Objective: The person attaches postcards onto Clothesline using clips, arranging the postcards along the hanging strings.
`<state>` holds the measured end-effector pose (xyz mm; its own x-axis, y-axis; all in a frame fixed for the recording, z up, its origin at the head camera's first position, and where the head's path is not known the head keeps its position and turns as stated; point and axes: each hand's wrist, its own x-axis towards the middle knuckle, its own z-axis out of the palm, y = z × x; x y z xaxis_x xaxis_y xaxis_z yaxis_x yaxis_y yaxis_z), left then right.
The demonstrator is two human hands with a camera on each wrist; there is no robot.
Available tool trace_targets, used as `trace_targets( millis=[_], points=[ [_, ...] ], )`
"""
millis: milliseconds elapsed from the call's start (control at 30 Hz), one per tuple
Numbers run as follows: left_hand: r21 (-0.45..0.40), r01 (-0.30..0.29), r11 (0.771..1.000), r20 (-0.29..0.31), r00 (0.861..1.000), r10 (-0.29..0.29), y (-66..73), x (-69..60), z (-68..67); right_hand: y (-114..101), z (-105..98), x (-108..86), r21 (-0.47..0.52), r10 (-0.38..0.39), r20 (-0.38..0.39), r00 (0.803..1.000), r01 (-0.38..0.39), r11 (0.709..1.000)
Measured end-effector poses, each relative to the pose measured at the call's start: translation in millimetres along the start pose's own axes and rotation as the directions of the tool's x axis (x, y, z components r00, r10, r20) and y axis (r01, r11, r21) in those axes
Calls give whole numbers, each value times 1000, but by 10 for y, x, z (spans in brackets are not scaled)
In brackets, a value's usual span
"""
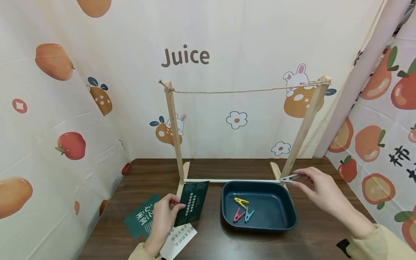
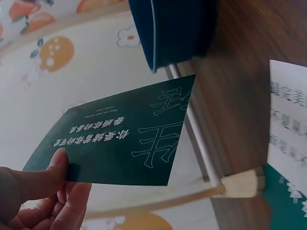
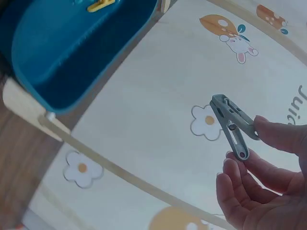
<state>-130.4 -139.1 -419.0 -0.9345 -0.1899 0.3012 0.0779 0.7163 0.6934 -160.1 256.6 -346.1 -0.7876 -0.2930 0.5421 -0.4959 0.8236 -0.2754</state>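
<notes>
A dark green card (image 1: 192,202) with white lettering is pinched by my left hand (image 1: 165,216) between thumb and fingers, lifted off the table. In the left wrist view the thumb lies on the near end of the card (image 2: 120,139). My right hand (image 1: 320,187) pinches a grey clothespin (image 1: 290,178) by its handle ends, above the right rim of the dark blue basin (image 1: 260,226). The right wrist view shows the clothespin (image 3: 232,125) with its tip pointing away from the fingers. A yellow, a red and a blue clothespin (image 1: 248,214) lie in the basin.
A wooden frame (image 1: 175,130) stands behind the basin, with a twine line (image 1: 234,92) strung between its two posts and a white rod (image 1: 208,180) low across. On the table (image 1: 208,242) a green card (image 1: 142,215) and a white card (image 1: 179,241) lie at left.
</notes>
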Motion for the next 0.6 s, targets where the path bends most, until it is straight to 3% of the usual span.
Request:
trace_targets(
  millis=[367,600],
  points=[
    [-68,-150,986,55,987,153,279,219,160,82,-304,271,-100,-75,67,995,82,992],
    [-140,-194,971,64,977,204,446,378,284,85,-466,465,-131,-111,116,987,126,983]
  ],
)
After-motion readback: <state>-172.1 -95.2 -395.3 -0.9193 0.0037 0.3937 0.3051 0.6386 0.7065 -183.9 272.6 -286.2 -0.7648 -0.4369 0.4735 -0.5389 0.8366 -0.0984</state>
